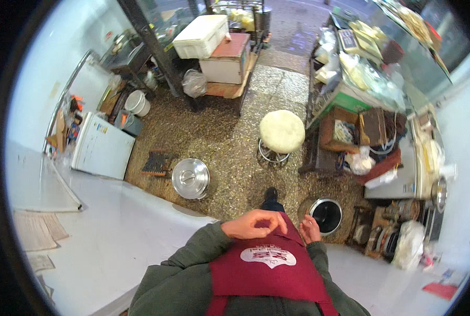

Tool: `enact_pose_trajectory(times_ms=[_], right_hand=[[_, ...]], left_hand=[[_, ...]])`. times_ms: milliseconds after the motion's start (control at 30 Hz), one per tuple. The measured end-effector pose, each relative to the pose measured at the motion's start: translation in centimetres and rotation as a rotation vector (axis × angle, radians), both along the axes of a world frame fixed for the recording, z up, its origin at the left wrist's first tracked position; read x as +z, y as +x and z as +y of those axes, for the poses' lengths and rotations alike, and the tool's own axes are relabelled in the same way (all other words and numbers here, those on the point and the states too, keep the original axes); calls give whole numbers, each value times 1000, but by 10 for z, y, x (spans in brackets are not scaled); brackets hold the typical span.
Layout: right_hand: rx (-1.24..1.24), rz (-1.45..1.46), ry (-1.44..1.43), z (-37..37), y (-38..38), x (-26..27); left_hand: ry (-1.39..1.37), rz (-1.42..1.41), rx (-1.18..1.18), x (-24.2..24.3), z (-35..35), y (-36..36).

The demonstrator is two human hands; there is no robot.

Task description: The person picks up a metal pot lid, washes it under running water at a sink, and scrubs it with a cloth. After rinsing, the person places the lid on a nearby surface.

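My left hand (250,225) is raised in front of the maroon apron (254,276) I wear, fingers bent and thumb apart, with nothing seen in it. My right hand (310,230) hangs lower at the apron's right edge, fingers loosely curled and slightly apart; it also looks empty. Just beyond that hand, a dark-bottomed pot with a shiny metal rim (326,216) stands uncovered on the floor, its inside black. A lidded metal pot (190,178) sits on the floor ahead to my left. One dark shoe (271,193) shows past the apron.
A round stool with a cream seat (282,131) stands ahead on the speckled floor (227,150). Left are a white refrigerator (104,144) and a bucket (137,103). A white foam box (200,36) rests on a cabinet. Cluttered boxes (339,130) and bags line the right.
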State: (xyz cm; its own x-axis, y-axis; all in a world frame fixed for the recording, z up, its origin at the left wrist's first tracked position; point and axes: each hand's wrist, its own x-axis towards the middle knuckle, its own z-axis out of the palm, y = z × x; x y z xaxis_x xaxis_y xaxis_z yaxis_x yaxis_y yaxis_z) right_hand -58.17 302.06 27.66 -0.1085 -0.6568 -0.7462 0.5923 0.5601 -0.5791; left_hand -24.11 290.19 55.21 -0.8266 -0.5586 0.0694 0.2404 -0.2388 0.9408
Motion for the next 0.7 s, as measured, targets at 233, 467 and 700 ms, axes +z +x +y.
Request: enact_pose_trajectory(times_ms=[233, 467, 700], right_hand=[[555, -247, -320, -251, 19, 57], [795, 36, -359, -444, 78, 70], [1500, 703, -382, -461, 120, -32]], left_hand=[[-75, -144, 408, 20, -70, 21], [294, -602, 661, -93, -95, 92], [255, -830, 337, -183, -130, 175]])
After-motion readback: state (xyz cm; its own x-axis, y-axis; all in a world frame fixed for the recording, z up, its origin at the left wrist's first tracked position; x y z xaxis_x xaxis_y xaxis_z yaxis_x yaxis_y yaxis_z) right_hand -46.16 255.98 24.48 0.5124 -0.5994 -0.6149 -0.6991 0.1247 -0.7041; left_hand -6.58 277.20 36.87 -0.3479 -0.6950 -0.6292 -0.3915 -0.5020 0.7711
